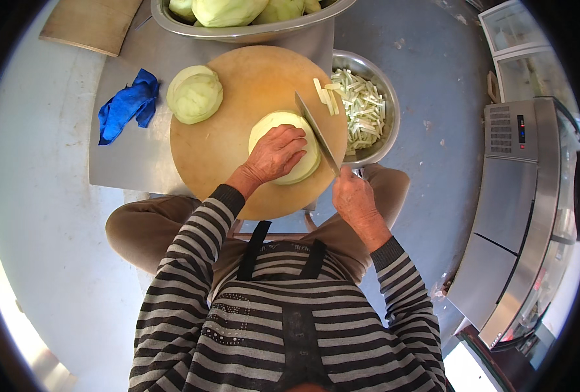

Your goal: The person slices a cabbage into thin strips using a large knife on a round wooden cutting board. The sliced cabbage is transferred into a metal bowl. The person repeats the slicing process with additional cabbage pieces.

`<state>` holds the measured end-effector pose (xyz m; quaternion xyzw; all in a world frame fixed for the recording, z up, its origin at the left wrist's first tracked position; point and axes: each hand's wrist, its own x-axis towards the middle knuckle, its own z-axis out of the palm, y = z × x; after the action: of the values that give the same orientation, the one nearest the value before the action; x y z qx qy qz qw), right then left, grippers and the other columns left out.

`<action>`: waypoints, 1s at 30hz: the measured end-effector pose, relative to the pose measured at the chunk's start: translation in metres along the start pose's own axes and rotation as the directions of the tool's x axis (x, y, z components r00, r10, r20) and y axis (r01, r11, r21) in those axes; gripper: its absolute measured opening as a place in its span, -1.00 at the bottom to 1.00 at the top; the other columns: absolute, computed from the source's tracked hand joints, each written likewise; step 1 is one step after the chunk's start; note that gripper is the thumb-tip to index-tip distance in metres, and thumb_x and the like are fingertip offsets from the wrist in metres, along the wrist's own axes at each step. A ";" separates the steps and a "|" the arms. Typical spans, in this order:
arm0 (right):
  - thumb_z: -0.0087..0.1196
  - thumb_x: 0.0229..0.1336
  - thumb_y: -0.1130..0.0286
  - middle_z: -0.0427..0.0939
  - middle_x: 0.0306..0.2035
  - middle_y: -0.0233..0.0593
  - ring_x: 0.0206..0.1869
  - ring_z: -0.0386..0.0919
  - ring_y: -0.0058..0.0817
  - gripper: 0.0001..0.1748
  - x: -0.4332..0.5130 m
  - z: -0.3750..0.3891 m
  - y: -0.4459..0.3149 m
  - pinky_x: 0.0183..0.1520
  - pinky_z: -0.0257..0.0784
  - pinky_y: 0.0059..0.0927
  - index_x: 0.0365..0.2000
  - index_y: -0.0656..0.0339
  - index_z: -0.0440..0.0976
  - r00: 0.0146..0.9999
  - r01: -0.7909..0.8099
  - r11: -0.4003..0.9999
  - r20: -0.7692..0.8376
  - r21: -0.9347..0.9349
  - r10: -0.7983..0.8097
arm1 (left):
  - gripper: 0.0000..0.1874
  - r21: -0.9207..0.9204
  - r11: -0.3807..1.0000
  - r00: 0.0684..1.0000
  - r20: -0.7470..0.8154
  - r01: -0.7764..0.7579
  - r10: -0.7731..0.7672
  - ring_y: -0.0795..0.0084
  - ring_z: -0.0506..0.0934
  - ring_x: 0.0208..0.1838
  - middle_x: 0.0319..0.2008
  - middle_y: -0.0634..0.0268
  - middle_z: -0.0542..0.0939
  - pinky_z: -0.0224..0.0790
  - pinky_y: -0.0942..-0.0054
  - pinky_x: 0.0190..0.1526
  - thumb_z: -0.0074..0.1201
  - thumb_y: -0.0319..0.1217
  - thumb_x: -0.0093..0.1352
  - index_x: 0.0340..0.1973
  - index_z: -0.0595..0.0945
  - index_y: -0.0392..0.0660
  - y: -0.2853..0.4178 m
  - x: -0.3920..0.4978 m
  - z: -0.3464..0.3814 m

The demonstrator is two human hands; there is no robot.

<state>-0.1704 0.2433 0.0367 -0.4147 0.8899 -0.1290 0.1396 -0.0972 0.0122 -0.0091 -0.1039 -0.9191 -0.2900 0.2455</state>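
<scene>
On a round wooden cutting board point(243, 85), my left hand point(277, 153) presses with curled fingers on a flat, pale green piece of peeled vegetable point(280, 118), perhaps cut in stacked slices. My right hand point(356, 198) grips the handle of a cleaver-like kitchen knife point(318, 134). Its blade stands nearly on edge along the right side of the piece. A few cut strips point(326, 98) lie to the right of the blade, near the board's edge. More peeled vegetable pieces point(195, 95) rest at the board's upper left.
Right of the board, a metal bowl point(395, 110) holds many pale strips point(363, 115). A large metal basin point(250, 33) of peeled vegetables stands beyond it. On the metal table point(123, 166) lies a blue cloth point(129, 107). A wooden board point(89, 24) is at upper left, a display cabinet point(505, 196) at far right.
</scene>
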 end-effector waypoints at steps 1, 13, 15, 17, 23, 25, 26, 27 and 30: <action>0.01 0.10 0.53 0.57 -0.52 0.10 -0.49 0.62 0.06 -0.87 0.000 -0.003 -0.002 -0.42 0.58 -0.06 -0.34 0.37 0.32 1.000 -0.007 1.000 -0.014 0.008 0.008 | -0.60 -0.008 1.000 1.000 0.001 -0.024 0.024 0.08 0.51 0.07 0.02 0.16 0.54 0.41 0.18 0.08 0.28 -0.46 0.18 -0.05 0.57 -0.16 -0.003 0.001 0.002; 0.06 0.16 0.53 0.50 -0.48 0.06 -0.43 0.59 -0.01 -0.82 -0.018 -0.066 -0.032 -0.42 0.54 -0.15 -0.30 0.34 0.27 1.000 0.007 0.997 -0.027 0.071 -0.005 | -0.57 -0.033 0.999 1.000 0.000 0.004 -0.004 0.08 0.51 0.08 0.01 0.14 0.54 0.40 0.17 0.10 0.27 -0.45 0.18 -0.02 0.56 -0.18 -0.006 -0.001 0.009; 0.05 0.18 0.51 0.50 -0.49 0.06 -0.44 0.59 0.00 -0.82 -0.021 -0.064 -0.032 -0.43 0.54 -0.15 -0.31 0.34 0.26 1.000 0.014 0.998 -0.019 0.062 -0.012 | -0.56 -0.029 1.000 1.000 0.004 0.004 -0.004 0.08 0.51 0.09 0.02 0.14 0.54 0.40 0.17 0.10 0.27 -0.44 0.18 -0.02 0.56 -0.18 -0.006 -0.001 0.010; 0.05 0.18 0.51 0.50 -0.49 0.06 -0.45 0.59 0.01 -0.82 -0.023 -0.063 -0.032 -0.43 0.55 -0.14 -0.31 0.33 0.25 1.000 0.014 0.999 -0.015 0.044 -0.013 | -0.56 -0.022 1.000 1.000 0.010 0.001 -0.001 0.08 0.51 0.09 0.02 0.14 0.54 0.40 0.17 0.10 0.27 -0.44 0.18 -0.02 0.56 -0.18 -0.007 -0.001 0.011; 0.01 0.18 0.57 0.50 -0.42 0.23 -0.34 0.54 0.18 -0.80 -0.019 -0.066 -0.042 -0.31 0.47 0.01 -0.23 0.41 0.25 0.984 -0.116 0.991 0.142 0.067 0.106 | -0.54 -0.028 1.000 1.000 -0.002 0.006 -0.006 0.08 0.51 0.09 0.04 0.15 0.54 0.39 0.18 0.10 0.27 -0.44 0.17 0.00 0.56 -0.18 -0.008 -0.002 0.013; 0.00 0.17 0.56 0.51 -0.43 0.24 -0.34 0.54 0.17 -0.81 -0.016 -0.066 -0.043 -0.31 0.48 0.01 -0.25 0.39 0.24 0.987 -0.092 0.994 0.140 0.057 0.083 | -0.54 -0.025 1.000 1.000 0.014 0.019 -0.018 0.09 0.51 0.07 0.04 0.14 0.54 0.39 0.18 0.10 0.27 -0.45 0.16 0.00 0.56 -0.18 -0.007 -0.002 0.012; -0.01 0.18 0.55 0.51 -0.44 0.25 -0.34 0.55 0.17 -0.82 -0.012 -0.060 -0.041 -0.31 0.48 0.01 -0.26 0.39 0.24 0.989 -0.083 0.994 0.125 0.065 0.075 | -0.54 -0.022 0.999 0.999 0.023 0.026 -0.026 0.09 0.51 0.06 0.04 0.14 0.54 0.38 0.18 0.10 0.27 -0.45 0.16 0.00 0.56 -0.18 -0.007 -0.002 0.011; -0.02 0.18 0.54 0.51 -0.45 0.25 -0.35 0.55 0.17 -0.83 -0.007 -0.047 -0.037 -0.31 0.48 0.02 -0.27 0.39 0.23 0.991 -0.077 0.994 0.111 0.072 0.069 | -0.53 -0.027 0.999 0.999 0.038 0.035 -0.034 0.09 0.51 0.05 0.04 0.14 0.54 0.38 0.18 0.10 0.27 -0.45 0.16 0.00 0.56 -0.18 -0.004 -0.001 0.009; -0.03 0.17 0.52 0.53 -0.41 0.25 -0.40 0.57 0.15 -0.84 0.021 0.002 -0.022 -0.36 0.52 0.01 -0.30 0.37 0.24 0.996 -0.071 0.997 0.050 0.012 0.071 | -0.53 -0.041 0.999 0.999 0.039 0.027 -0.025 0.09 0.52 0.04 0.03 0.14 0.54 0.39 0.17 0.09 0.28 -0.46 0.15 -0.01 0.56 -0.19 -0.004 0.005 0.008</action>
<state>-0.1669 0.2132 0.0395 -0.3849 0.8994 -0.1199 0.1691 -0.1064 0.0140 -0.0142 -0.1025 -0.9186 -0.3104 0.2218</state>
